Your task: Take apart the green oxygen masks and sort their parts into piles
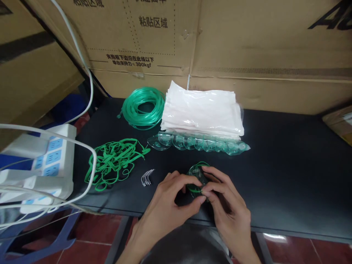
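Near the table's front edge, both hands grip a clear green oxygen mask (pixel 197 172) with a green elastic strap on it. My left hand (pixel 178 194) is closed on the mask's left side, thumb and forefinger bent toward each other. My right hand (pixel 224 198) holds its right side, and the fingertips of both hands almost meet at the strap. The fingers hide much of the mask. To the left lies a small bunch of thin metal strips (pixel 147 178). Beyond it is a tangled heap of green elastic straps (pixel 117 159). A row of nested clear green masks (pixel 198 143) lies behind the hands.
A coil of green tubing (pixel 143 108) and a stack of white plastic bags (pixel 202 110) lie at the back of the black table (pixel 288 176). Cardboard boxes (pixel 247 47) stand behind. A white power strip (pixel 55 154) with loose cables is at left.
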Tool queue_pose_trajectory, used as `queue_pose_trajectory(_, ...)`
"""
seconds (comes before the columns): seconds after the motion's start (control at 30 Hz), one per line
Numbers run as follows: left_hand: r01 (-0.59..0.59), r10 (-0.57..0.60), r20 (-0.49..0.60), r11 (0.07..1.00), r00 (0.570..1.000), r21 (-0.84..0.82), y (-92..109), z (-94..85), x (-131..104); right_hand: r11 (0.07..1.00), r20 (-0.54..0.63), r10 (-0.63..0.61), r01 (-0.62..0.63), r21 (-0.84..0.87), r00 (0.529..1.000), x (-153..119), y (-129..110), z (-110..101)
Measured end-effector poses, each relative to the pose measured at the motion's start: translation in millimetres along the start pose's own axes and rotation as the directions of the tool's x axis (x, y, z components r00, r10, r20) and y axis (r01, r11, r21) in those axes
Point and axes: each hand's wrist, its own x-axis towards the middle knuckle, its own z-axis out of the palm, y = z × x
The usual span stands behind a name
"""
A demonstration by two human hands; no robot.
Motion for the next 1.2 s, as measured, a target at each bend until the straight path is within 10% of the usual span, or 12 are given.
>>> queue_pose_trajectory(0.93,0.073,-0.073,0.007,0.997,0.997,0.027,4,-1.7,-1,0.989,-0.368,0.142,-0.148,0.011,0.919,6,0,-34)
queue_pose_trajectory(1.2,0.011,-0.007,-0.051,0.995,0.999,0.094,4,0.5,2,1.000,-0.188,0.016,-0.016,0.004,0.982,0,-22,-23)
